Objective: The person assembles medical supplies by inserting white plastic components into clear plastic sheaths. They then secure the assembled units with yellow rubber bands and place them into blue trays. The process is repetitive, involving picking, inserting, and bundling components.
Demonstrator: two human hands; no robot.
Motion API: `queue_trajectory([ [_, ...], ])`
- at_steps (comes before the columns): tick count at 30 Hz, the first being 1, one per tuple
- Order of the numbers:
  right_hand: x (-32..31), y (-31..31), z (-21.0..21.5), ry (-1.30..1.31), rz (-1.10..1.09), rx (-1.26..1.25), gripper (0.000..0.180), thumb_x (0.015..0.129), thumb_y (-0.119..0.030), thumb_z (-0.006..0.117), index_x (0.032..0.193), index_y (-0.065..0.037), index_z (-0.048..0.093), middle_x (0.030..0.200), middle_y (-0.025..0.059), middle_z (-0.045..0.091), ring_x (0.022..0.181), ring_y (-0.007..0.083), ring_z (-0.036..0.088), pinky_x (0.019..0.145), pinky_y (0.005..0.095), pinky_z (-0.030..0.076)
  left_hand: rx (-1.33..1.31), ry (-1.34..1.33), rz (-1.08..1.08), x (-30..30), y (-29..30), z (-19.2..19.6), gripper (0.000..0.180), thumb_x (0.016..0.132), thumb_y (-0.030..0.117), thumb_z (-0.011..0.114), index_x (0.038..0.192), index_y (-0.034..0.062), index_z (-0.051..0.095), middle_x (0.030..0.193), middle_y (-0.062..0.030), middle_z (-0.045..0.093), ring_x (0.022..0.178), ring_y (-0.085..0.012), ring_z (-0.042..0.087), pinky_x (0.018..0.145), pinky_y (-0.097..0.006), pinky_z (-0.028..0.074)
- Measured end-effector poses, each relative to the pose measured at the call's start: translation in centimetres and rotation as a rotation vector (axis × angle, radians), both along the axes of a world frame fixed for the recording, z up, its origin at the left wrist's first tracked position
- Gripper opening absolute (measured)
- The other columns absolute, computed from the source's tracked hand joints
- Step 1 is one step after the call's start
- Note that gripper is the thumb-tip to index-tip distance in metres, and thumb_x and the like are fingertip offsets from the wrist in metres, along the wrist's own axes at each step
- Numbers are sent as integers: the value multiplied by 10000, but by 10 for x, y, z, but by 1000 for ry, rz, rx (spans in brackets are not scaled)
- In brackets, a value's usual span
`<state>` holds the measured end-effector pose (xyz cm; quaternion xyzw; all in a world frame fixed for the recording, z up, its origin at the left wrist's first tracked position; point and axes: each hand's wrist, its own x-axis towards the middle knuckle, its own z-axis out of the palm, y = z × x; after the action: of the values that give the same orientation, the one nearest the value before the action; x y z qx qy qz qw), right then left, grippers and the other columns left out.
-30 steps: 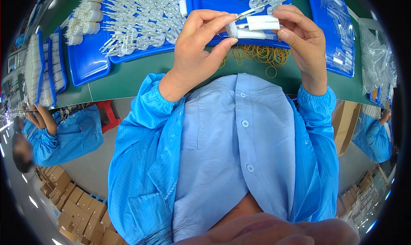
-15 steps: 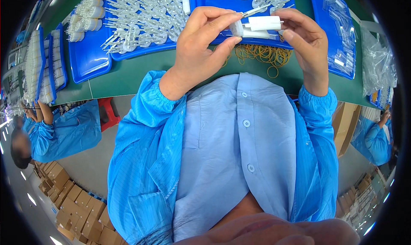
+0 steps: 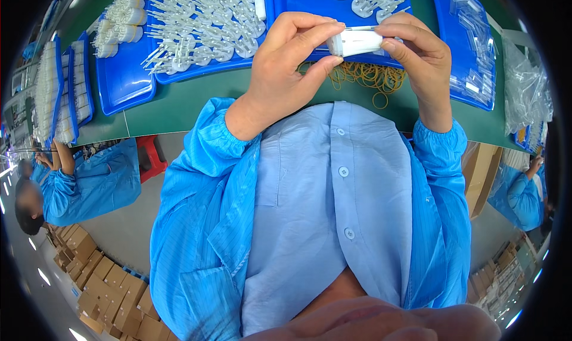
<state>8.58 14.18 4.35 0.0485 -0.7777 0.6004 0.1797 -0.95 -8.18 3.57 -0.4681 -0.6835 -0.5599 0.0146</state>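
Note:
A white cylindrical plastic part (image 3: 361,43) is held level between my two hands, above the front rim of a blue tray. The fingers and thumb of my left hand (image 3: 293,58) pinch its round, disc-like end. My right hand (image 3: 419,52) grips the opposite end between thumb and fingers. A thin metal rod (image 3: 360,27) runs along the upper side of the part. Just below the hands, yellow rubber bands (image 3: 375,79) lie in a loose heap. Behind my left hand, many white disc-based parts with thin prongs (image 3: 205,25) fill a blue tray.
A stack of white round pieces (image 3: 122,22) rests at the far left. Clear plastic pieces lie in a blue tray (image 3: 441,55) on the right, beside clear bags (image 3: 524,79). Co-workers in blue sit at both sides. Cardboard boxes (image 3: 113,287) stand on the floor.
My hands have come closer together. The white cylinder now meets the disc-ended piece with its rods, where before they were partly apart and the rods angled upward.

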Motion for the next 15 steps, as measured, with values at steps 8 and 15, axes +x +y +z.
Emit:
queue_trajectory([
  [8, -1, -15, 5, 28, -51, 187, 181, 802, -51, 758, 982, -66, 764, 976, 44, 647, 932, 160, 612, 812, 279, 494, 310, -488, -183, 1, 6, -15, 436, 823, -129, 677, 1240, -40, 584, 1250, -127, 527, 1247, -281, 542, 1047, -390, 493],
  [15, -44, -6, 9, 215, -193, 594, 186, 867, -103, 697, 1045, -57, 719, 953, 68, 708, 870, 182, 667, 780, 291, 521, 363, -454, -52, -1, -13, -25, 469, 809, -143, 685, 1245, -55, 535, 1293, -139, 443, 1287, -298, 502, 1073, -383, 472],
])
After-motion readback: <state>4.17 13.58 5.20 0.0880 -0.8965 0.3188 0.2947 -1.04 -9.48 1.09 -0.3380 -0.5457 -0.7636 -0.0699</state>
